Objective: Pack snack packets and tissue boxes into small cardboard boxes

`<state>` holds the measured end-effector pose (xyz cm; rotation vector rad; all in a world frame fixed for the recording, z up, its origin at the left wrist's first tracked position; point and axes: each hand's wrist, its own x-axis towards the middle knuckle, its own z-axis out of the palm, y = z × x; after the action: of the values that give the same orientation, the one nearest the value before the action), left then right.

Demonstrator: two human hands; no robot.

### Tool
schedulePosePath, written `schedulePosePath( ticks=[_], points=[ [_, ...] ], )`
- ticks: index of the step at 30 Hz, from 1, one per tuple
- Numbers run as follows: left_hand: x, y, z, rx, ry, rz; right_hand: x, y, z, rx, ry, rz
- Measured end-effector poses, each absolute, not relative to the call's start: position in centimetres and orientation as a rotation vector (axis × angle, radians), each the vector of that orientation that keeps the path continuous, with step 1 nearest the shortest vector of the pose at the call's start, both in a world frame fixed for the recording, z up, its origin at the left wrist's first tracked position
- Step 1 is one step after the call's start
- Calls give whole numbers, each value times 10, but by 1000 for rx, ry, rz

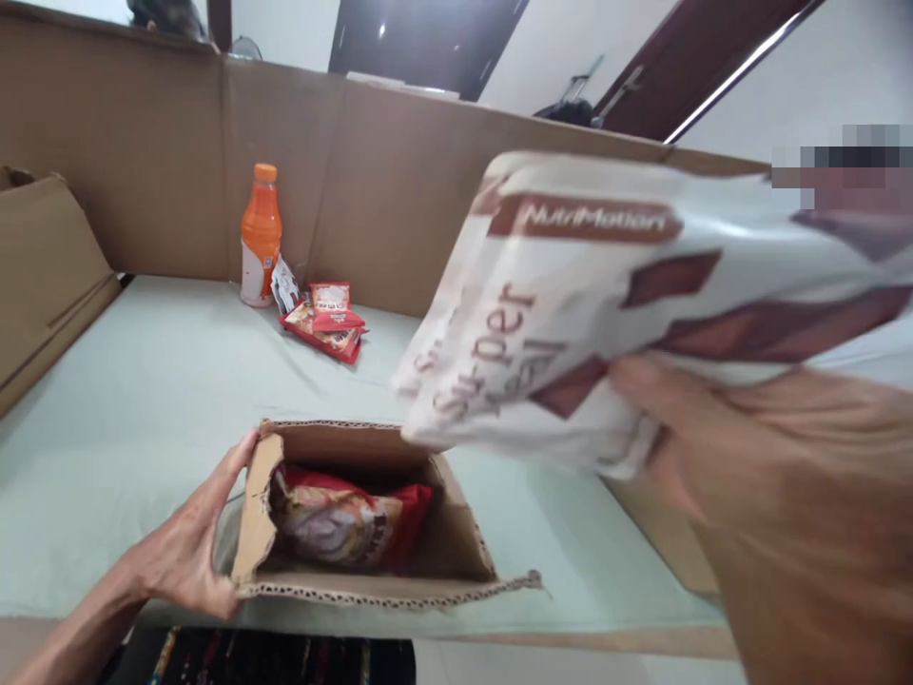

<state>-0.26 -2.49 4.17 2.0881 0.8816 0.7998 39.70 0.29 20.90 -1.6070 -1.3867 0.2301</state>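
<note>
My left hand (pixel 189 542) grips the left end of an open cardboard box (pixel 385 592), thumb and fingers spread across that end. Inside the box lies a red food packet (pixel 342 523) with a picture on its front. Up and to the right, my right hand (pixel 770 476) is closed on white-and-brown pouches (pixel 592 314) printed "NutriMotion" and "Super Meal". Two pouches seem to overlap in the grip. They hang in the air above the box's right side, slightly blurred by motion. The fingers behind the pouches are hidden.
An orange drink bottle (pixel 262 238) stands at the back, with small red packets (pixel 332 323) and a white sachet (pixel 285 285) beside it. A tall cardboard wall (pixel 399 181) runs behind the pale green cloth (pixel 178 352). Another cardboard box (pixel 49 285) stands at left. A person (pixel 856 171) is at right.
</note>
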Motion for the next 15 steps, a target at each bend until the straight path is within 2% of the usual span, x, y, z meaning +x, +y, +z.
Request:
schedulePosePath(
  ticks=[3,7,9,12,15],
  points=[
    [-23,-39,38,2082,1030,825,378,51,204,-1479,-1291,102],
    [-34,-50,35,2062,1071,863,339,134,175,-1419,-1518,430],
    [-33,-50,37,2039,1048,871,322,161,161,-1449,-1528,478],
    [-27,-47,43,1984,1002,881,309,158,160,-1409,-1504,384],
    [-22,-44,46,1939,971,875,308,103,185,-1219,-1722,406]
  ],
)
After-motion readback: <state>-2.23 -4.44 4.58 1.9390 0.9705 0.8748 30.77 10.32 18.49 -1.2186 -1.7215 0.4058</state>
